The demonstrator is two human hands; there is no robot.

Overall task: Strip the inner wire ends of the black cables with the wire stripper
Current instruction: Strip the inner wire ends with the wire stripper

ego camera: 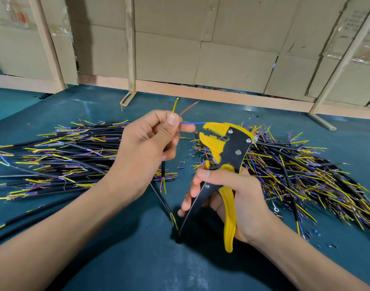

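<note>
Held up over the middle of the desk (125, 259): one black cable (163, 168), gripped in the curled fingers of the left hand (147, 143), its lower end hanging down past the heel of the palm with short bare-tipped wires showing there. Fanned out above the fist: a yellow wire (175, 105) pointing up, a red wire (188, 108) slanting up to the right, and a blue wire (193, 123) pinched between thumb and forefinger and stretched level toward the right. Tip of that blue wire touching or just inside the yellow head of the wire stripper (224, 148), jaws slightly parted; exact seating not clear. Wrapped around the stripper's handles, the right hand (232, 194), thumb over the top near the pivot, fingers curled round the black steel handle, yellow handle against the palm, handles spread apart. To the left, a heap of black cables (60, 156) lying mostly sideways, coloured ends splayed. To the right, a second heap (301, 175), more tangled, full of yellow and blue strands. Scattered between and around them, small bits of insulation (181, 165). Behind the desk, cardboard panels (221, 49) braced by pale wooden battens (130, 45).
</note>
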